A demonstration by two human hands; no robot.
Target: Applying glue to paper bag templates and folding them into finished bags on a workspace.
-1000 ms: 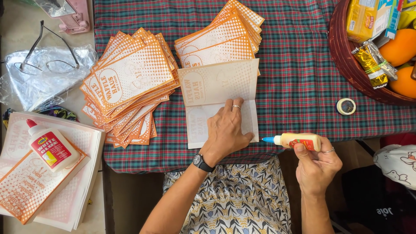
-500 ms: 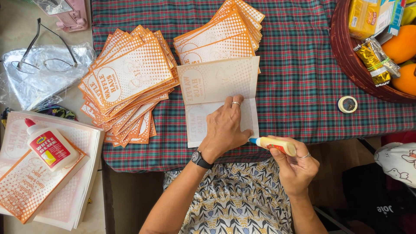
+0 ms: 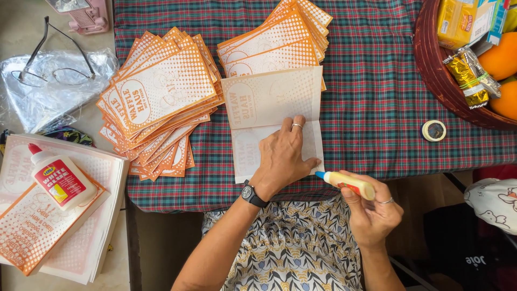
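Here the left hand point(image 3: 283, 156) lies flat, fingers spread, on a folded paper bag point(image 3: 272, 110) printed in pale orange, pinning it to the plaid tablecloth point(image 3: 371, 97) near the table's front edge. The right hand point(image 3: 371, 213) pinches a small glue tube point(image 3: 344, 183) between thumb and curled fingers, its blue tip touching the bag's lower right corner just beside the left thumb. The bag looks thin and light — it would likely slide or curl under the nozzle, so pressing it flat close to the glued edge seems the sound hold; the tube appears soft-sided and best gripped mid-body. Compared with a second ago, the tube has swung from pointing well clear of the paper to meeting its edge, and the right hand has come in closer to the left. Fanned stacks of orange bags point(image 3: 161, 97) lie behind and to the left, a larger glue bottle point(image 3: 62, 180) rests on flat sheets off the table, and a roll of tape point(image 3: 433, 130) sits near a brown basket point(image 3: 431, 64).
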